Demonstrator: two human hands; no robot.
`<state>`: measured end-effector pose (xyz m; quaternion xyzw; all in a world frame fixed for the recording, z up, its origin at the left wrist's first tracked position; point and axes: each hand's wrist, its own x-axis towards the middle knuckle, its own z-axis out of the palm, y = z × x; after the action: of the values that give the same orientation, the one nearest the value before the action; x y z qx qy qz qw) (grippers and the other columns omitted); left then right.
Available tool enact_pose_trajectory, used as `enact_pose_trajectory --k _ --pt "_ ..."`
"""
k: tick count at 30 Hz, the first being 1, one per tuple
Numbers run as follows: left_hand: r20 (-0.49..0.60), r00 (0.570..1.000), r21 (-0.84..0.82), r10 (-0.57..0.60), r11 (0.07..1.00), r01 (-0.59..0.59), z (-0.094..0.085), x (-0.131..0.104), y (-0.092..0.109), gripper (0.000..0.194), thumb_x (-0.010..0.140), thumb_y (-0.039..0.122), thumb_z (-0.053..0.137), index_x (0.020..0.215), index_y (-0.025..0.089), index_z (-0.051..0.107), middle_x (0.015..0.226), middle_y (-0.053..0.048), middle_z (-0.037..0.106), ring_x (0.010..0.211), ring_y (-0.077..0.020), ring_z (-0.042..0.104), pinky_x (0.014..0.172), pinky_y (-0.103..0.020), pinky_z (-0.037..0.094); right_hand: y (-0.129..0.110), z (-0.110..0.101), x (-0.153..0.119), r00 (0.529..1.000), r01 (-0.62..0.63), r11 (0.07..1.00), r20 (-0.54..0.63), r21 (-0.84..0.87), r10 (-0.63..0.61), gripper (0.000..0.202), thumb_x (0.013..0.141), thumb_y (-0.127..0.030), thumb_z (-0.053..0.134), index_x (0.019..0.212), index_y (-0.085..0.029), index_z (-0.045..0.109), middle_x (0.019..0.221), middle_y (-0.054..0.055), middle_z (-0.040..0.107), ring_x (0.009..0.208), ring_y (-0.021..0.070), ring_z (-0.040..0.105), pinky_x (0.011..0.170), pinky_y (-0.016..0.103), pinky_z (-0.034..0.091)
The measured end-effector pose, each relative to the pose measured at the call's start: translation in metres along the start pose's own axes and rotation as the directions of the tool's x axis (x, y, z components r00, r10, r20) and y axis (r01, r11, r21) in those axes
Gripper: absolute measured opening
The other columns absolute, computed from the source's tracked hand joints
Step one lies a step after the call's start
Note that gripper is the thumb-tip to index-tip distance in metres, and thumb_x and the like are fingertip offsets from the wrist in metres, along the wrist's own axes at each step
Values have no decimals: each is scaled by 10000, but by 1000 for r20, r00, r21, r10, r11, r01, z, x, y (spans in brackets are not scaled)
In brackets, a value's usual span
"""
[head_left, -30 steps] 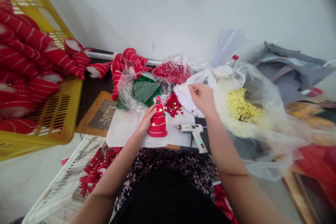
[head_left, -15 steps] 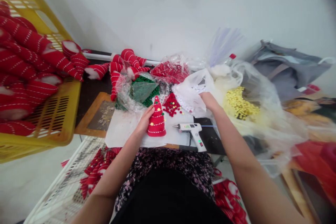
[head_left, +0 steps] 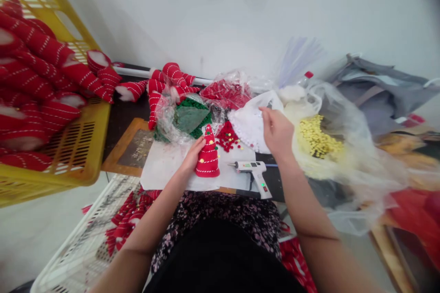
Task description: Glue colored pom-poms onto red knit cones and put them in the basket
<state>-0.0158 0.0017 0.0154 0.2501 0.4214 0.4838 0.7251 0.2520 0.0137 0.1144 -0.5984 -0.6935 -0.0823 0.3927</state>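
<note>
My left hand (head_left: 194,153) is closed on the left side of a red cone (head_left: 207,161) with white stitched lines and small yellow and green balls. The cone stands upright over white paper (head_left: 161,165). My right hand (head_left: 277,130) is raised at the white bag (head_left: 249,123) of white balls, its fingers curled together; anything between the fingertips is too small to make out. A white glue gun (head_left: 256,174) lies below it, nozzle to the left. Between cone and bag is a pile of red balls (head_left: 225,135). Green balls (head_left: 192,116) lie in clear plastic behind the cone.
A yellow crate (head_left: 98,146) full of red striped cones stands at the left, with a white basket (head_left: 68,256) below. Yellow balls (head_left: 318,139) fill a clear bag at the right. A grey bag (head_left: 378,87) lies at the far right.
My right hand has come up out of the white bag, and its fingers now show curled together. My left hand still holds the cone. The view has shifted slightly.
</note>
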Motion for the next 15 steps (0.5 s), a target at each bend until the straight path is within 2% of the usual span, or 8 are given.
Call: enact_pose_trajectory --k 3,6,8,11,13,15 --pt "-3 1000 2 27 1000 -27 -1 2 -2 516 767 454 862 1208 218 732 1028 -44 817 827 -225 756 754 -329 594 -43 10 -16 964 198 961 141 191 -227 462 1118 -355 380 1428 -187 678 951 115 691 889 265 666 826 392 553" --pt "25 996 11 90 996 -91 -1 4 -3 472 752 472 862 1139 217 769 1125 -57 820 999 -258 760 872 -339 587 -71 21 -36 898 264 876 229 404 -376 421 1118 -315 398 1443 -207 644 1049 124 711 966 266 680 862 413 588" --pt "48 992 16 120 992 -121 -1 5 -3 463 739 485 864 1104 214 780 1146 -60 818 1080 -275 748 929 -344 573 -79 27 -49 879 234 831 256 505 -403 315 1110 -340 473 1304 -223 692 1038 104 736 920 247 695 823 389 603" --pt "64 988 39 142 989 -145 -1 6 -2 461 735 489 859 1102 219 787 1152 -64 816 1140 -295 731 986 -367 559 -81 37 -64 870 168 806 298 568 -392 211 1078 -387 591 1018 -232 722 858 49 730 751 201 681 717 331 592" --pt "47 988 64 148 986 -151 -1 7 -1 436 741 487 850 1086 226 789 1154 -65 813 1175 -309 717 1011 -387 554 -79 43 -69 870 150 793 301 591 -389 224 1060 -381 636 931 -226 733 817 49 726 743 202 686 712 334 593" --pt "18 990 83 142 986 -143 -1 7 -1 399 746 482 845 1054 235 786 1158 -60 810 1197 -313 707 1024 -398 553 -77 49 -71 868 148 768 291 623 -403 223 1056 -343 647 924 -215 773 859 74 747 787 212 706 725 345 603"
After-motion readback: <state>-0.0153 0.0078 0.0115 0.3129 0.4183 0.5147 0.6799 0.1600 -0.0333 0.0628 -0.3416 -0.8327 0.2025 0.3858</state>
